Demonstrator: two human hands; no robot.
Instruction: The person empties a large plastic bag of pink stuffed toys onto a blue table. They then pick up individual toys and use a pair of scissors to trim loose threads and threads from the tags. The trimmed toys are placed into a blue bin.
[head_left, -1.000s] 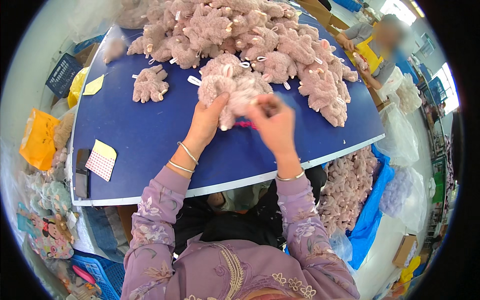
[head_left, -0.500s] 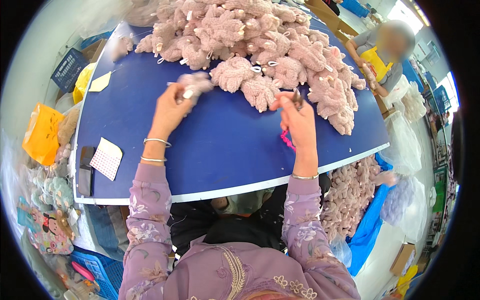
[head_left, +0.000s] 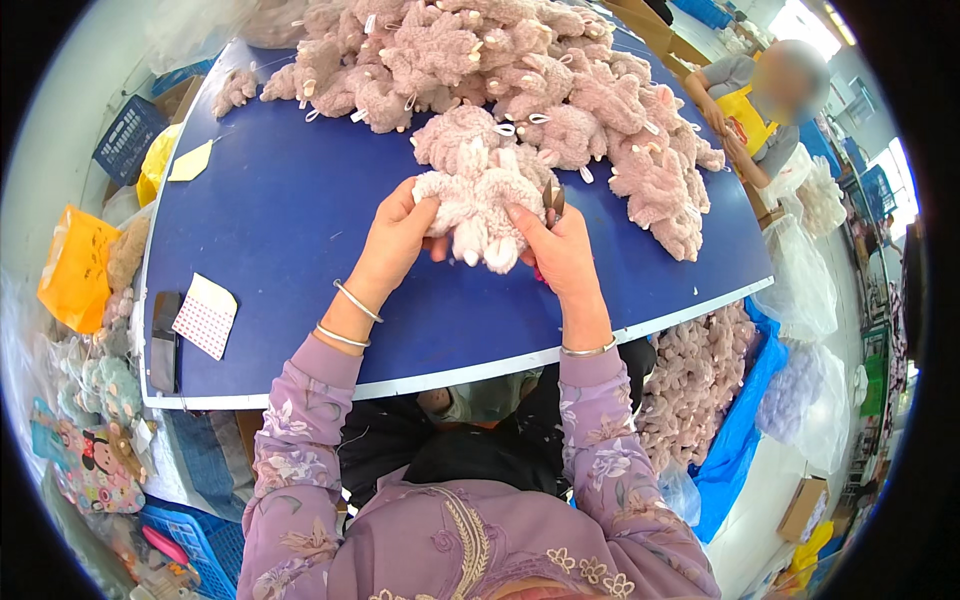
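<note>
Plush toy [head_left: 478, 212], pale pink, held above the blue table [head_left: 290, 230] in 2 hands, probably lifted clear of the heap for a close look. Left hand [head_left: 397, 240] grasps its left side; right hand [head_left: 560, 250] grips the right, small scissors [head_left: 553, 197] tucked in the fingers. Pile of toys [head_left: 520, 80] behind. Blue bag [head_left: 735, 440] below the table edge holds more plush.

A fluffy pale pink plush toy [head_left: 478, 215] of nubbly fleece cloth. The table [head_left: 290, 215] has a smooth, matt blue top. Thin shiny metal bangles [head_left: 356, 302] circle a wrist. Lilac sleeves [head_left: 292, 450] are soft cloth with embroidered flowers. Clear glossy plastic bags [head_left: 800, 270] hang beside the table.
</note>
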